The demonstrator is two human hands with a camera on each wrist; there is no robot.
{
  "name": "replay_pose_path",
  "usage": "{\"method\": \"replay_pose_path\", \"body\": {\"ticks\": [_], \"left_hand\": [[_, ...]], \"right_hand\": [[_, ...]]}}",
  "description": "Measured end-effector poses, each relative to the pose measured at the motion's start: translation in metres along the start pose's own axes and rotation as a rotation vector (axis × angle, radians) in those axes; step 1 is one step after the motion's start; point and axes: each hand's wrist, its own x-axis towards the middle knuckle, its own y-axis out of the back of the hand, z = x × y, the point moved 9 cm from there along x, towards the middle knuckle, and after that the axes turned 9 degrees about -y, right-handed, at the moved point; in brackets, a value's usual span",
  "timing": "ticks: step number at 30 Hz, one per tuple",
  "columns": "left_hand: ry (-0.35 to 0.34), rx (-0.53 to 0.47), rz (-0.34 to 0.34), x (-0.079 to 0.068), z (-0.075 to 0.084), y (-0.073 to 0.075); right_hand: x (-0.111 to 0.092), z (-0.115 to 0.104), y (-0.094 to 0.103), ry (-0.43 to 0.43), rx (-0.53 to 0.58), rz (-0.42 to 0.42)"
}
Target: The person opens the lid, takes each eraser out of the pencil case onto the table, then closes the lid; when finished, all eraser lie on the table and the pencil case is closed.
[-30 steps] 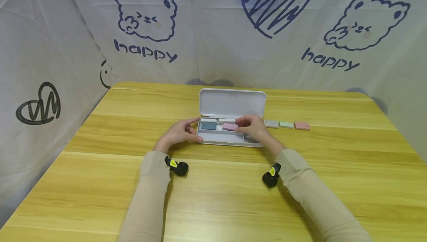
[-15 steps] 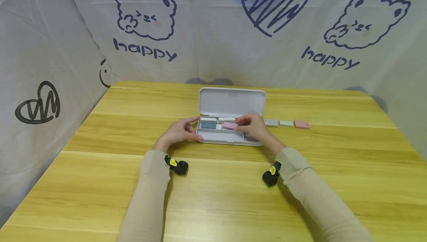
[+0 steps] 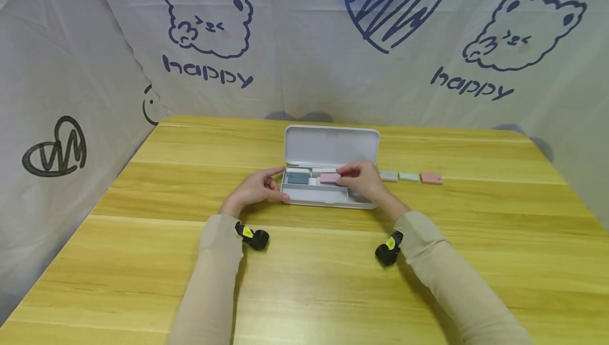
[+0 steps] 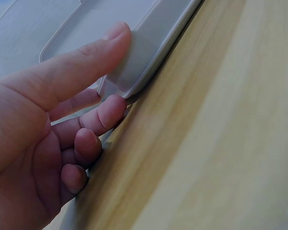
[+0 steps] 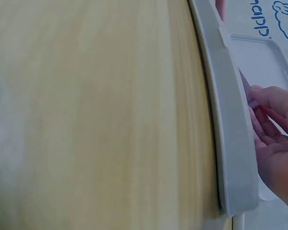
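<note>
A white pencil case lies on the table with its lid raised. My left hand holds the case's left end; in the left wrist view the thumb reaches over the rim and the other fingers bend at the outer wall. My right hand pinches a lilac block-like eraser by its right end, over the back compartment. Left of it sits a blue-grey eraser, with whitish pieces behind both. In the right wrist view, the case wall hides most of the lilac eraser.
Right of the case, grey, light green and pink erasers lie in a row. The wooden table ends at a printed cloth behind. A small black camera sits on each wrist.
The lilac eraser has shifted very slightly right and levelled out in my right hand's fingers. My left hand keeps its place on the case.
</note>
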Motion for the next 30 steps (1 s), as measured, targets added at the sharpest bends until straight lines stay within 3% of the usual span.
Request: {"method": "replay_pose_path", "body": {"ticks": [9, 15, 20, 22, 30], "left_hand": [[-0.026, -0.016, -0.011, -0.006, 0.021, 0.000], [-0.043, -0.013, -0.005, -0.004, 0.011, 0.000], [-0.013, -0.002, 0.000, -0.003, 0.008, 0.000], [-0.011, 0.006, 0.005, 0.000, 0.000, 0.000], [-0.023, 0.011, 0.002, 0.001, 0.000, 0.000]], "right_hand": [[-0.003, 0.004, 0.015, -0.089, 0.121, 0.035], [-0.006, 0.003, 0.030, -0.079, 0.158, 0.063], [-0.010, 0.006, 0.044, -0.102, 0.183, 0.073], [-0.013, 0.007, 0.050, -0.106, 0.188, 0.074], [-0.021, 0.017, 0.075, -0.077, 0.254, 0.110]]}}
